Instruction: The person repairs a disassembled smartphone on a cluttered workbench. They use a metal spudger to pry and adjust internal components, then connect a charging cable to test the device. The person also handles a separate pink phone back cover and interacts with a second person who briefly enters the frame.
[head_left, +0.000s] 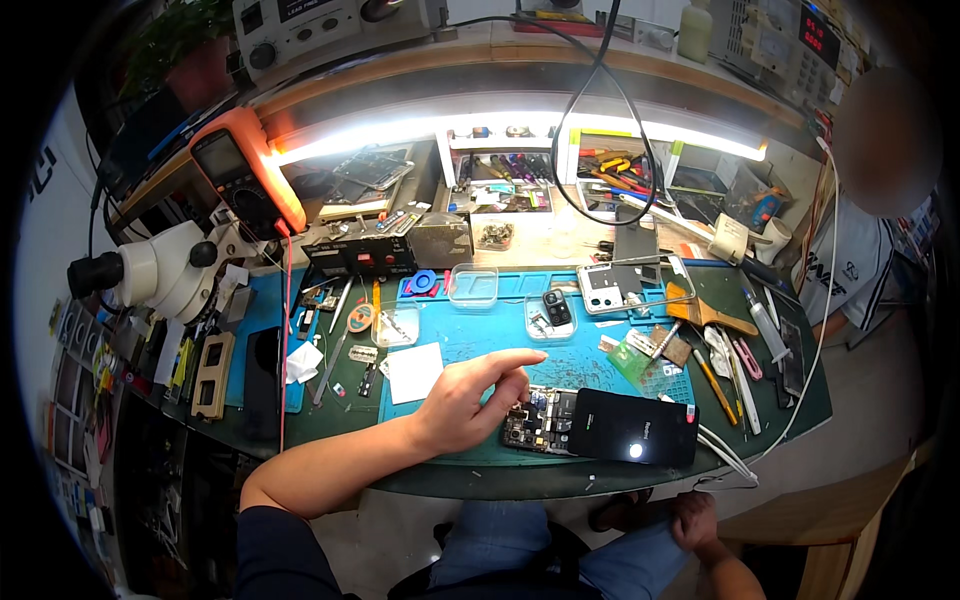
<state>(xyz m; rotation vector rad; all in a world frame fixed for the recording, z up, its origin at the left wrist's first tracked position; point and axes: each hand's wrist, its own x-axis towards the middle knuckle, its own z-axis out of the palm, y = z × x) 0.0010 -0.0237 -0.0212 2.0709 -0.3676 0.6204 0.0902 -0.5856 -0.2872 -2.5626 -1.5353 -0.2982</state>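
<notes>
My left hand (470, 402) is over the left end of an opened smartphone (540, 420). Its index finger is stretched out to the right above the blue mat, apart from the thumb, while other fingers curl near the phone's edge. No object shows between them. Bare circuit boards show at the phone's left part. A black glossy panel (635, 428) lies across its right part, with a bright light reflection on it. My right hand (695, 522) rests on my knee below the table edge, fingers curled in and nothing seen in them.
Beside the blue mat (470, 345) lie a white paper (415, 372), clear boxes (473, 286), a brush (715, 308) and a syringe (766, 327). A multimeter (247, 172) and microscope (150, 270) stand left. A cable (655, 170) hangs overhead. Another person (850, 250) is at the right.
</notes>
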